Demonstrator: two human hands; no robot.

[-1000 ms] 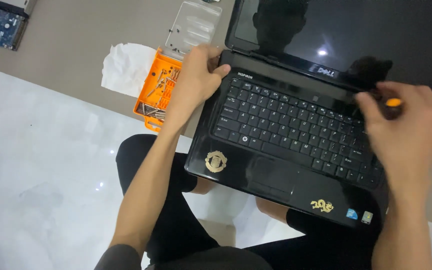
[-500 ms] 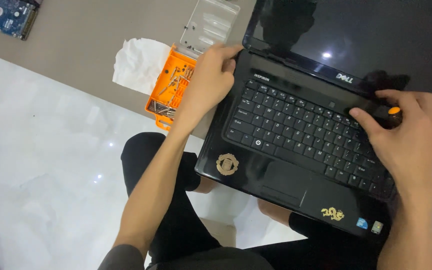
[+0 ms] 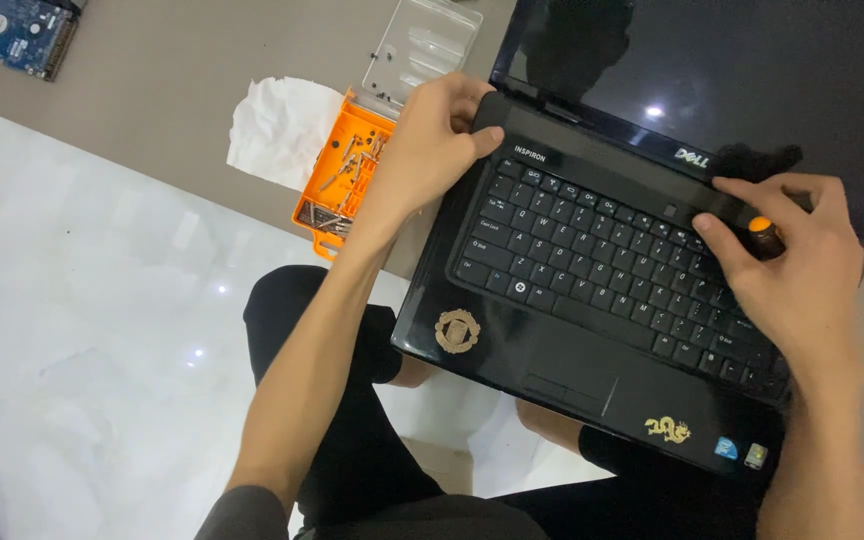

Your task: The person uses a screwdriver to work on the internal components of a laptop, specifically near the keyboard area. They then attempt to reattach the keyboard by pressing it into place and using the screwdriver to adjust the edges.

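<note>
The open black laptop (image 3: 592, 300) rests across the person's lap and the table edge, sitting further left in view than a moment ago. The left hand (image 3: 432, 150) has stayed clamped around its rear left corner, fingers curled. The right hand (image 3: 792, 270) has moved down to the strip above the keyboard, pinching an orange-capped black screwdriver (image 3: 764, 235). The orange plastic screw tray (image 3: 344, 170) lies just beside the left hand.

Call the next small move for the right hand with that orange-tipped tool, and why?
Probably work the tool a little further along the strip above the keyboard. The right hand holds it at that strip's right end, while the left hand grips the laptop's upper left corner, so the base looks braced.
</note>
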